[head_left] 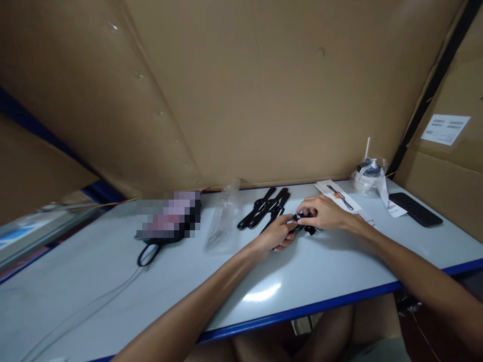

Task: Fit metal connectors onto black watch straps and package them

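Note:
My left hand [279, 233] is closed around a black tool [310, 230], which is mostly hidden by the fingers. The fingertips of my right hand [320, 211] pinch the same piece from the other side, above the table. Just beyond my left hand lie several long black tools [266, 207] with slim handles, side by side and partly overlapping. One of them reaches under or behind my left hand. Behind my right hand rests a printed card [332, 188] picturing a black-handled tool with an orange part.
Left of the tools is a clear plastic bag [222, 226]. A blurred-out object with a black strap loop [149, 255] and thin cable is farther left. At right stand a plastic-wrapped cup [369, 176] with a straw and a black phone [415, 208]. Cardboard walls [260, 100] enclose the table.

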`<state>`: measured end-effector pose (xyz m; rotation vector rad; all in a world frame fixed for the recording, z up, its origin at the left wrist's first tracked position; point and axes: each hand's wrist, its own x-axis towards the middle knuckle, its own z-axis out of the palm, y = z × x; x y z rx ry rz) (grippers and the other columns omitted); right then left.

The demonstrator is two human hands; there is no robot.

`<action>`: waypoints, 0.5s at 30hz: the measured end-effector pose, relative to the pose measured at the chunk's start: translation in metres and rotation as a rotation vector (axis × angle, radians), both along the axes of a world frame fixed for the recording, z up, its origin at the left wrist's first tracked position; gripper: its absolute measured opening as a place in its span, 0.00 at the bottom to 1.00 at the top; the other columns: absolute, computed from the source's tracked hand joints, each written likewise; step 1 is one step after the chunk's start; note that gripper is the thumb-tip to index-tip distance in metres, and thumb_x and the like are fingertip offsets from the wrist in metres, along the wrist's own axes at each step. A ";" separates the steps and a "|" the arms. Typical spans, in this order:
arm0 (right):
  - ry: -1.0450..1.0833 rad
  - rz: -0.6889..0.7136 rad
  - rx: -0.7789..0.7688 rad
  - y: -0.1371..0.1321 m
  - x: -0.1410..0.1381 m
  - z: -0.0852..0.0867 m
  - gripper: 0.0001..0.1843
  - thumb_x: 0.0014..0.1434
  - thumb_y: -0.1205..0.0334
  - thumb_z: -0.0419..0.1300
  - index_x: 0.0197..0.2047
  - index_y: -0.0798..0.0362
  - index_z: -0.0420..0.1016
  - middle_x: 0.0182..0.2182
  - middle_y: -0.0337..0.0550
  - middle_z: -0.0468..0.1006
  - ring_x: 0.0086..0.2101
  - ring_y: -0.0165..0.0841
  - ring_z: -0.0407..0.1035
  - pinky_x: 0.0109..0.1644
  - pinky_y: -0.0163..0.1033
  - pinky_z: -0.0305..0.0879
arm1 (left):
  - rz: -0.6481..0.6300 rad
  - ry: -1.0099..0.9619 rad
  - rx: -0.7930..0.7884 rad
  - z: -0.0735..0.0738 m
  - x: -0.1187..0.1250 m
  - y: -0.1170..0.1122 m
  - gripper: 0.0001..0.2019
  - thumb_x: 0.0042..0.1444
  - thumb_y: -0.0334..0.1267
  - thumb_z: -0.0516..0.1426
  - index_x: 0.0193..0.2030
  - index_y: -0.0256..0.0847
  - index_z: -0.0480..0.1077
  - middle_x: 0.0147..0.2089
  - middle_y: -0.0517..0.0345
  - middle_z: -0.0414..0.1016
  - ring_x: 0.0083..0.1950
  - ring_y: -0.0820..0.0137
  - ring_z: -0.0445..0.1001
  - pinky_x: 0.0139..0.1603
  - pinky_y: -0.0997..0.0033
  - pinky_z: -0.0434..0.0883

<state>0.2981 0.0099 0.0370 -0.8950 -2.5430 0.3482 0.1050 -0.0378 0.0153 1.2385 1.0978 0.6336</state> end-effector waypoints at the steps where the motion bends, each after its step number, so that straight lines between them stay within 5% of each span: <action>1: 0.004 -0.016 0.004 0.000 -0.002 -0.002 0.08 0.60 0.65 0.66 0.43 0.54 0.82 0.34 0.41 0.78 0.31 0.30 0.67 0.36 0.35 0.58 | 0.007 -0.002 -0.005 0.000 0.000 0.000 0.04 0.63 0.38 0.53 0.39 0.44 0.59 0.21 0.72 0.53 0.15 0.81 0.45 0.14 0.83 0.43; 8: 0.116 -0.050 -0.020 -0.006 -0.014 -0.013 0.21 0.59 0.80 0.56 0.45 0.51 0.84 0.37 0.42 0.79 0.35 0.30 0.70 0.40 0.35 0.61 | 0.004 -0.080 -0.061 -0.001 -0.003 0.002 0.04 0.63 0.38 0.54 0.42 0.43 0.61 0.21 0.73 0.52 0.14 0.81 0.45 0.14 0.83 0.42; 12: 0.157 -0.273 -0.075 -0.012 -0.021 -0.008 0.08 0.65 0.65 0.60 0.41 0.53 0.83 0.29 0.40 0.79 0.29 0.30 0.69 0.35 0.35 0.58 | 0.032 -0.068 -0.080 -0.001 -0.003 0.003 0.04 0.63 0.35 0.53 0.39 0.44 0.58 0.21 0.73 0.53 0.15 0.82 0.45 0.14 0.83 0.42; 15: 0.077 -0.407 -0.061 -0.017 -0.027 -0.006 0.13 0.64 0.52 0.63 0.35 0.53 0.80 0.25 0.40 0.78 0.27 0.30 0.67 0.32 0.36 0.54 | 0.022 -0.042 -0.055 0.000 0.000 0.001 0.02 0.64 0.34 0.51 0.39 0.44 0.59 0.21 0.72 0.53 0.15 0.81 0.46 0.14 0.83 0.43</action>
